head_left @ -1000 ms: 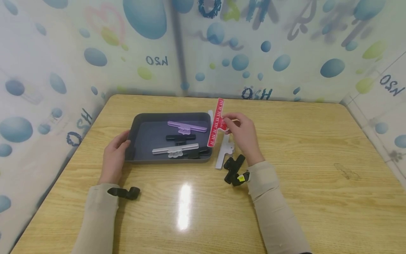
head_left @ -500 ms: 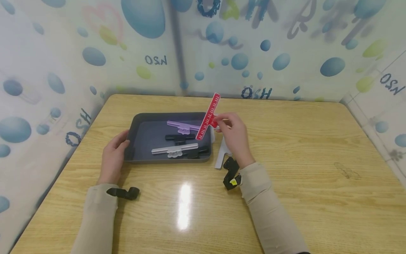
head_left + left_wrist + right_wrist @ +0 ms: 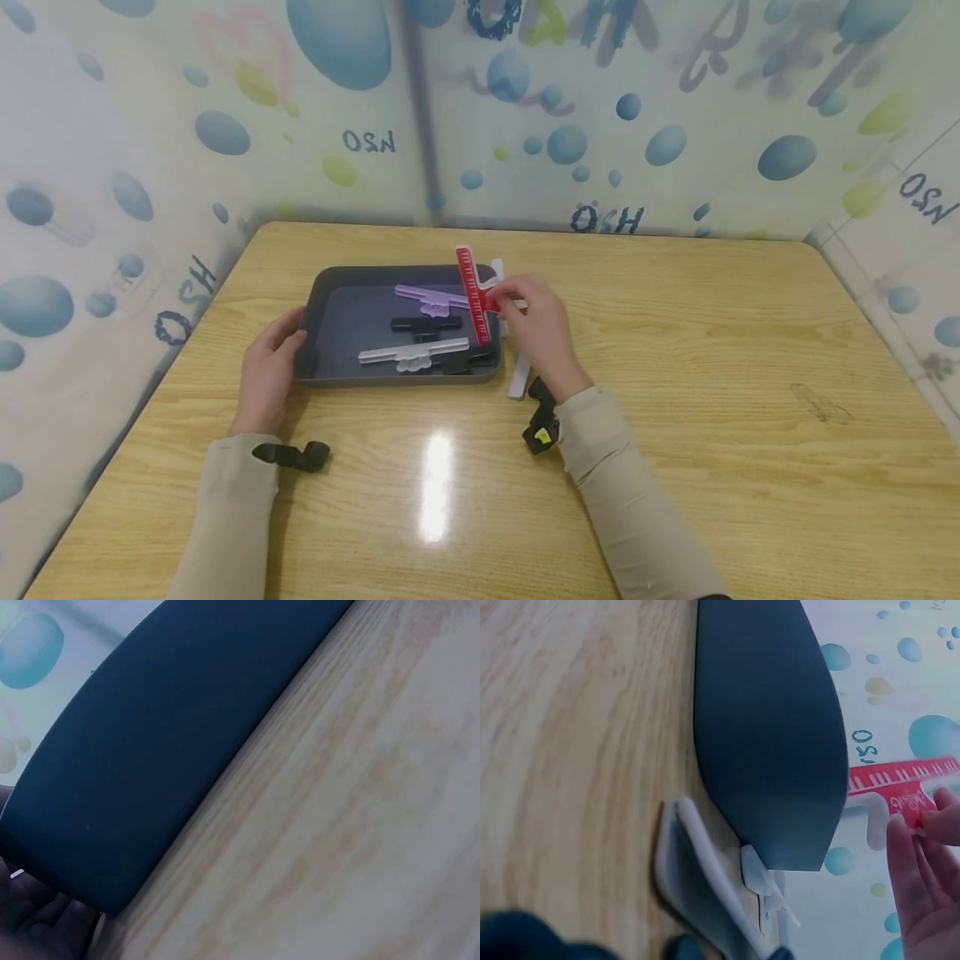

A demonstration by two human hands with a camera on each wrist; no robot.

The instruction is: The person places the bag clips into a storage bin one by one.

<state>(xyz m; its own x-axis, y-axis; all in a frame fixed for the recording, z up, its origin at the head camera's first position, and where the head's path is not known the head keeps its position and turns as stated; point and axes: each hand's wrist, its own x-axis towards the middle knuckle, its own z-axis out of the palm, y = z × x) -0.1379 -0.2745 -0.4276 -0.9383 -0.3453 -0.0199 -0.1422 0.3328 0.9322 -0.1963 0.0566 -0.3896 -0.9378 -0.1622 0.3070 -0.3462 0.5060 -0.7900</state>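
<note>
My left hand (image 3: 268, 371) grips the left end of a dark grey tray (image 3: 337, 312), its thumb at the rim. Over the tray's right end, my right hand (image 3: 542, 329) pinches a red clip (image 3: 474, 304) with white ruler-like marks by its handle. The clip's long bar stands nearly upright in the head view. Inside the tray lie a purple clip (image 3: 427, 297), a black clip (image 3: 426, 324), a white clip (image 3: 412, 353) and a second black clip (image 3: 471, 360). The right wrist view shows the red clip (image 3: 900, 780) past the tray's wall (image 3: 769, 735).
White clips lie right of the tray on the wooden table (image 3: 712, 375), one (image 3: 517, 380) partly under my right hand and another (image 3: 497, 268) beside the tray's far right corner. A black clip (image 3: 537, 390) is partly hidden near my right wrist. A patterned wall (image 3: 465, 125) stands behind.
My right hand has carried the red clip leftward from beside the tray to over its right end. The clip's bar has turned, its top now leaning left. Left hand and tray have stayed put.
</note>
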